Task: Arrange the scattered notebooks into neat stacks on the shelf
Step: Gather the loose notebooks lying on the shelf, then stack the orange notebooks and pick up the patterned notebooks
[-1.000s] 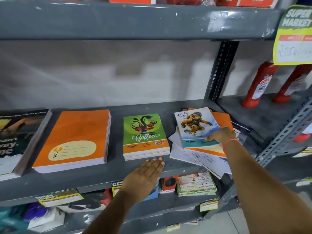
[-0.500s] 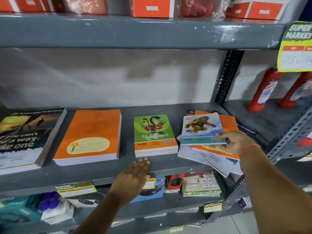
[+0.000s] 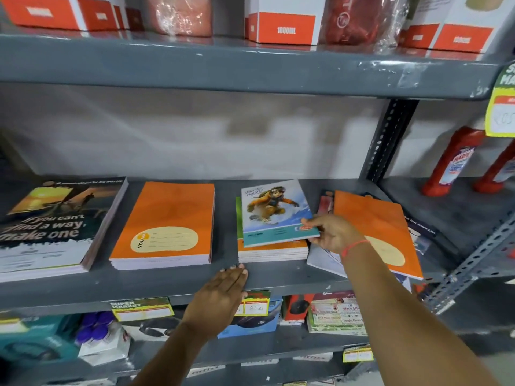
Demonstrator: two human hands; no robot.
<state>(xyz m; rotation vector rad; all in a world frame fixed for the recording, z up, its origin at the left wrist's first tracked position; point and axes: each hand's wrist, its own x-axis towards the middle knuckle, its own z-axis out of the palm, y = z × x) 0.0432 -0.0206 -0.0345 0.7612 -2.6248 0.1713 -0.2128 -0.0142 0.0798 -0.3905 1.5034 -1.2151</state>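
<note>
My right hand (image 3: pixel 333 233) grips the lower right corner of a blue snowboarder notebook (image 3: pixel 274 211), holding it slightly tilted over the small stack with the green cover (image 3: pixel 271 252). That cover is almost fully hidden under it. To the right lies a scattered pile topped by a large orange notebook (image 3: pixel 373 227), with white covers (image 3: pixel 323 259) sticking out beneath. My left hand (image 3: pixel 223 293) rests flat on the front lip of the grey shelf (image 3: pixel 156 284), fingers together, holding nothing. Left of the small stack sit an orange stack (image 3: pixel 167 221) and a dark poster-cover stack (image 3: pixel 53 221).
The upper shelf (image 3: pixel 250 68) carries red-and-white boxes close overhead. A perforated upright post (image 3: pixel 387 140) bounds the bay on the right, with red bottles (image 3: pixel 452 162) beyond it. Price tags (image 3: pixel 142 309) hang on the shelf lip. Small goods fill the lower shelf (image 3: pixel 334 316).
My right hand lifted the snowboarder notebook off the scattered pile and carried it left over the green-cover stack. My left hand slid back from the stack's front to the shelf lip.
</note>
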